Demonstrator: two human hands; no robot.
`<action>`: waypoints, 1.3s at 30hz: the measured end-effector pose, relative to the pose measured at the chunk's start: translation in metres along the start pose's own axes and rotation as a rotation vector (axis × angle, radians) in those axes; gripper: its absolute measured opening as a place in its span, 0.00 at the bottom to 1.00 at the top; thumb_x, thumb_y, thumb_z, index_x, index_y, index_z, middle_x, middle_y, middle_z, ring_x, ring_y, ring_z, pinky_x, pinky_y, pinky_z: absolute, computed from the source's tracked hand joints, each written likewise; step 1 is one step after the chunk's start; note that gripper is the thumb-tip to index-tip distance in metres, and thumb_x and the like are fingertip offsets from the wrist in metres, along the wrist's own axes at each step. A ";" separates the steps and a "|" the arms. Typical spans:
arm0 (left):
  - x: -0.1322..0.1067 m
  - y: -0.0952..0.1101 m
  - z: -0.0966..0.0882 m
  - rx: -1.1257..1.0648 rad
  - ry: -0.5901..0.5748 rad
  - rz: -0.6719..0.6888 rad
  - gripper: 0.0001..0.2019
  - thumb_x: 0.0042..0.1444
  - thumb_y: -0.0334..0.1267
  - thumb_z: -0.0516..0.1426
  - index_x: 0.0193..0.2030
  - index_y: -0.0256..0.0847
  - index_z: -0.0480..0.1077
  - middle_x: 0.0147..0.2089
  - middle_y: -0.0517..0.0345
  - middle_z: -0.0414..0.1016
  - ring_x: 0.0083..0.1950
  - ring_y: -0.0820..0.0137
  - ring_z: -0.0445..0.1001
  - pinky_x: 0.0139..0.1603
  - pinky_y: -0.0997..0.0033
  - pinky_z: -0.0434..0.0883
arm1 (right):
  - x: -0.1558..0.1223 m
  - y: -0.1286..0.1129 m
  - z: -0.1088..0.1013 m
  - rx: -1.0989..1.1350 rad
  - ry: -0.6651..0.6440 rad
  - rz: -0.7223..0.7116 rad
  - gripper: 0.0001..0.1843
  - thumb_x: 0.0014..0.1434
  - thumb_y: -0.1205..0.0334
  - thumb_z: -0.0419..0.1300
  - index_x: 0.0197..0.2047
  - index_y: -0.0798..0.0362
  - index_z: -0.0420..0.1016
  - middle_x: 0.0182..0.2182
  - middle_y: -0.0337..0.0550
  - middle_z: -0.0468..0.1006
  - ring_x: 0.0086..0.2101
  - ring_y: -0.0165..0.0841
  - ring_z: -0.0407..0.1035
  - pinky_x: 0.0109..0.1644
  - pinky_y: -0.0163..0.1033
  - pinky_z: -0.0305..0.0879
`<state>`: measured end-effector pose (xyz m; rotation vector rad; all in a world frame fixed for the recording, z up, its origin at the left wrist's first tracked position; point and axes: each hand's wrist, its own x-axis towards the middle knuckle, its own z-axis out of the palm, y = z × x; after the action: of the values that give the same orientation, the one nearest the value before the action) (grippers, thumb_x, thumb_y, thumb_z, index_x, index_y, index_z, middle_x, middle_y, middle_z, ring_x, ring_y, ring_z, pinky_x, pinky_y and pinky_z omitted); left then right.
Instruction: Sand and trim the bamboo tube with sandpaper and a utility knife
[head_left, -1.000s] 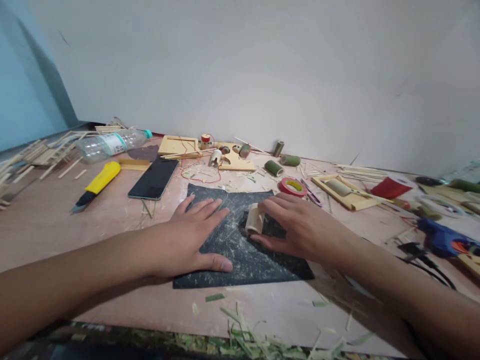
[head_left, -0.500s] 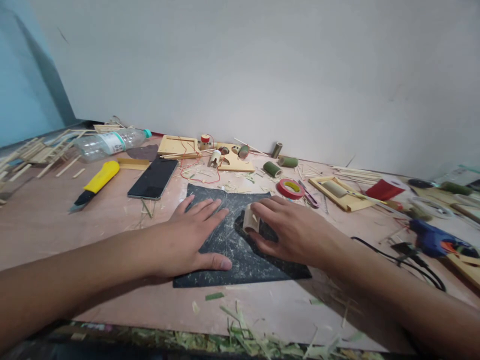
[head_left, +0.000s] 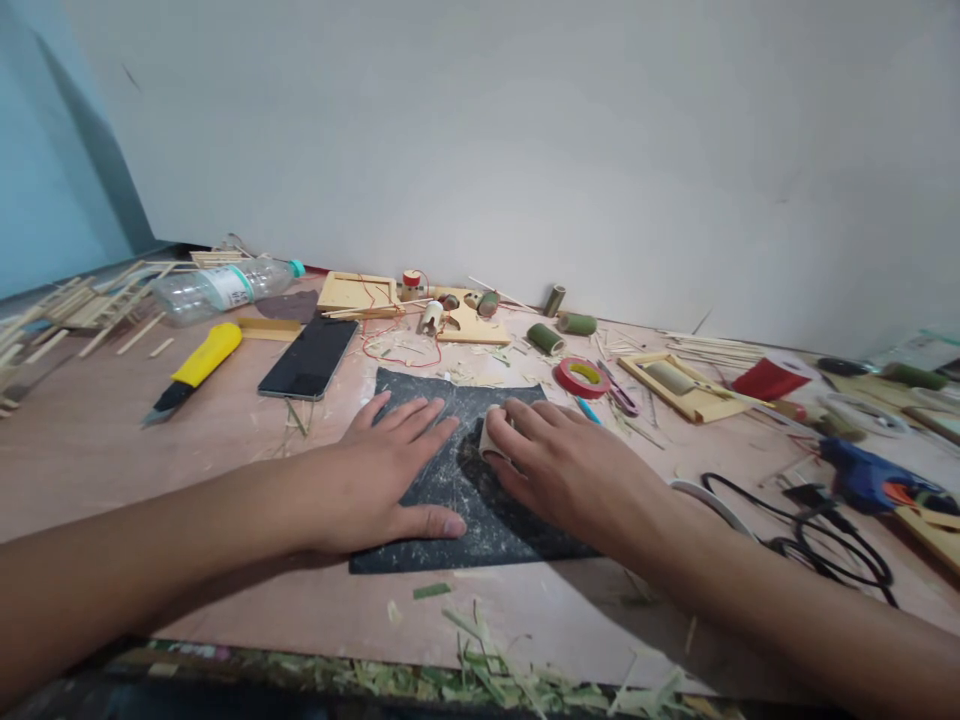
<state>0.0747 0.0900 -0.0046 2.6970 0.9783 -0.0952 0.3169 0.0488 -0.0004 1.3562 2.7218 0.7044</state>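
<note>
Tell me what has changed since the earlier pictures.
The right hand and the tube it holds have moved left across the sheet; the hand now hides more of the tube. A blue item has come into view beyond that hand. Nothing was let go. The left hand, phone and tape stayed put.

A rough, matt finish was shown by the dark sheet (head_left: 447, 480); clear plastic was seen in the bottle (head_left: 225, 288), glossy glass on the phone (head_left: 309, 360), and smooth-looking wood in the cylinder (head_left: 488, 438).
</note>
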 end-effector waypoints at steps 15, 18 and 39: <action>-0.001 0.000 0.000 -0.046 0.029 0.014 0.50 0.62 0.72 0.50 0.78 0.37 0.48 0.79 0.36 0.41 0.80 0.44 0.40 0.75 0.35 0.36 | 0.003 0.012 0.002 0.379 0.079 0.029 0.18 0.70 0.55 0.59 0.56 0.58 0.68 0.50 0.58 0.77 0.48 0.49 0.74 0.50 0.51 0.72; -0.002 -0.001 -0.001 -0.069 0.019 0.011 0.50 0.61 0.73 0.50 0.79 0.37 0.48 0.79 0.36 0.41 0.80 0.44 0.40 0.75 0.34 0.36 | -0.003 0.019 0.001 0.492 0.106 0.018 0.24 0.70 0.49 0.59 0.61 0.56 0.67 0.52 0.58 0.76 0.49 0.47 0.74 0.50 0.51 0.73; 0.008 -0.024 -0.029 -0.139 -0.005 0.081 0.27 0.72 0.54 0.49 0.73 0.48 0.61 0.75 0.50 0.61 0.76 0.54 0.56 0.76 0.44 0.43 | -0.006 0.039 0.024 0.655 0.138 0.135 0.17 0.69 0.54 0.60 0.57 0.50 0.77 0.54 0.55 0.78 0.52 0.46 0.75 0.57 0.54 0.73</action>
<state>0.0649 0.1208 0.0169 2.6042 0.8403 -0.0169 0.3553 0.0736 -0.0076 1.6516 3.1422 -0.1362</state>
